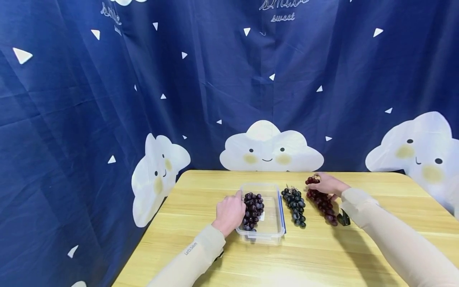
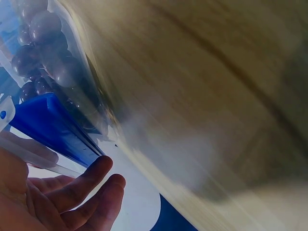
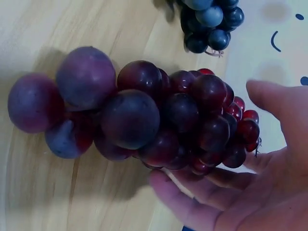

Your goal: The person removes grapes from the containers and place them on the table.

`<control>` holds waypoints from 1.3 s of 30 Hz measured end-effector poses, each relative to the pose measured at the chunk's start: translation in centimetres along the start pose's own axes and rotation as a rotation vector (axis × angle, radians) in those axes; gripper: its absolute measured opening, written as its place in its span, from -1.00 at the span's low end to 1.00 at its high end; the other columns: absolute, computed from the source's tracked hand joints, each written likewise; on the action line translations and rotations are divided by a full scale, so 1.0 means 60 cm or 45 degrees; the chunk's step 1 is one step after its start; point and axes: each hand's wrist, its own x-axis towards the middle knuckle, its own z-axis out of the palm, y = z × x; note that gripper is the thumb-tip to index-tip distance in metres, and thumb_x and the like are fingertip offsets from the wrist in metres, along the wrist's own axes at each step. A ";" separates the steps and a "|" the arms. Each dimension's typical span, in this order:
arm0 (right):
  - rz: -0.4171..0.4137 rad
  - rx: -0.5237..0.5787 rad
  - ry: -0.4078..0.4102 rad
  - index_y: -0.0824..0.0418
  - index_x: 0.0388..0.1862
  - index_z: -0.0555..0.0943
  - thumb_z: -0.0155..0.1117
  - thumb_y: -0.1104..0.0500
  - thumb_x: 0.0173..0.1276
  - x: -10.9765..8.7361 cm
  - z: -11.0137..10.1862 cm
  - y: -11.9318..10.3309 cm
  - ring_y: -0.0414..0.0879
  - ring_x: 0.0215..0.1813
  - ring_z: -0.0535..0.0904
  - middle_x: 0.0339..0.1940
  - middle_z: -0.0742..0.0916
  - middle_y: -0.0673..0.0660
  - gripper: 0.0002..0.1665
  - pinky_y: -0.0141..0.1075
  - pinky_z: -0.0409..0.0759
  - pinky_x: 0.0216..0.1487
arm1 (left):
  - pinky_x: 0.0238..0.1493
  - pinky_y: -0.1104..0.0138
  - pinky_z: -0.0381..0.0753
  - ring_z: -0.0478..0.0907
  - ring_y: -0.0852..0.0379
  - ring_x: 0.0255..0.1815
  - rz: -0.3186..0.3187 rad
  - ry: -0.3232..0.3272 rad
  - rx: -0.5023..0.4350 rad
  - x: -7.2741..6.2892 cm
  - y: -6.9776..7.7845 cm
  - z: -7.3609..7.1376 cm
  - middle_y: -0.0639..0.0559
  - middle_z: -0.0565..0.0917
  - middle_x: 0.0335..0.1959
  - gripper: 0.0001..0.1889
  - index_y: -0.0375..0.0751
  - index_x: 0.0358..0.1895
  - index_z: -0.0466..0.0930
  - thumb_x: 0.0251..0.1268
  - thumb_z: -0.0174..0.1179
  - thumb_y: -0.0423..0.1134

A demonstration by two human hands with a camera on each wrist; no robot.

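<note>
A clear plastic food container (image 1: 272,234) with blue clips stands on the table, with a dark purple grape bunch (image 1: 253,209) lying along its left side. My left hand (image 1: 230,212) grips the container's left rim; in the left wrist view a blue clip (image 2: 53,127) sits right above its fingers. At the right, my right hand (image 1: 328,184) reaches round the upper end of a red grape bunch (image 3: 178,120). Its fingers lie along one side of the grapes, while the thumb stands apart on the other side.
A blue-black grape bunch (image 1: 295,206) lies on the wooden table (image 1: 305,255) between the container and the red grapes. Behind the table hangs a blue curtain (image 1: 229,87) with white clouds. Black straps show near both wrists.
</note>
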 end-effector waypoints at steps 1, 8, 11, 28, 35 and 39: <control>0.014 0.007 -0.012 0.40 0.61 -0.24 0.21 -0.25 0.43 -0.002 0.001 0.000 0.53 0.25 0.41 0.52 0.05 0.63 0.22 0.10 0.69 -0.26 | -0.61 0.15 0.52 0.70 -0.04 -0.36 -0.001 -0.003 0.000 0.000 0.000 0.000 -0.08 0.74 -0.35 -0.55 -0.13 0.32 0.52 0.43 0.08 -0.12; 0.116 0.054 -0.081 0.40 0.57 -0.47 0.36 -0.22 0.31 -0.017 0.013 0.002 0.61 0.36 0.24 0.52 -0.09 0.63 0.45 0.13 0.69 -0.25 | -0.60 0.15 0.53 0.70 -0.04 -0.35 -0.003 -0.004 0.005 0.000 0.000 -0.001 -0.08 0.74 -0.34 -0.55 -0.12 0.33 0.52 0.43 0.09 -0.12; 0.129 0.072 -0.084 0.36 0.56 -0.54 0.42 -0.12 0.28 -0.023 0.016 0.001 0.64 0.34 0.24 0.51 -0.10 0.63 0.48 0.14 0.69 -0.24 | -0.61 0.15 0.52 0.69 -0.03 -0.36 -0.005 -0.001 0.010 0.000 0.000 -0.002 -0.08 0.74 -0.35 -0.55 -0.12 0.32 0.52 0.43 0.10 -0.12; 0.100 0.083 -0.051 0.49 0.53 -0.31 0.30 0.02 0.30 -0.028 0.035 0.007 0.33 -0.12 0.64 0.36 0.17 0.71 0.22 0.04 0.72 -0.28 | -0.54 0.10 0.58 0.71 -0.05 -0.32 -0.017 -0.006 -0.007 0.000 -0.003 -0.002 -0.08 0.75 -0.31 -0.56 -0.13 0.31 0.52 0.43 0.10 -0.11; 0.080 0.070 -0.065 0.52 0.53 -0.30 0.27 0.00 0.33 -0.035 0.036 0.006 0.47 0.08 0.54 0.35 0.18 0.71 0.21 0.04 0.72 -0.29 | -0.53 0.11 0.58 0.71 -0.05 -0.31 -0.017 -0.013 -0.002 0.000 -0.002 -0.005 -0.10 0.76 -0.28 -0.55 -0.14 0.33 0.51 0.44 0.09 -0.11; 0.107 0.076 -0.075 0.46 0.56 -0.38 0.29 -0.02 0.35 -0.040 0.037 0.004 0.44 -0.06 0.62 0.40 0.10 0.73 0.27 0.06 0.72 -0.28 | -0.58 0.17 0.55 0.70 -0.03 -0.32 -0.013 -0.032 -0.008 -0.003 -0.001 -0.006 -0.10 0.76 -0.26 -0.53 -0.15 0.35 0.50 0.45 0.08 -0.11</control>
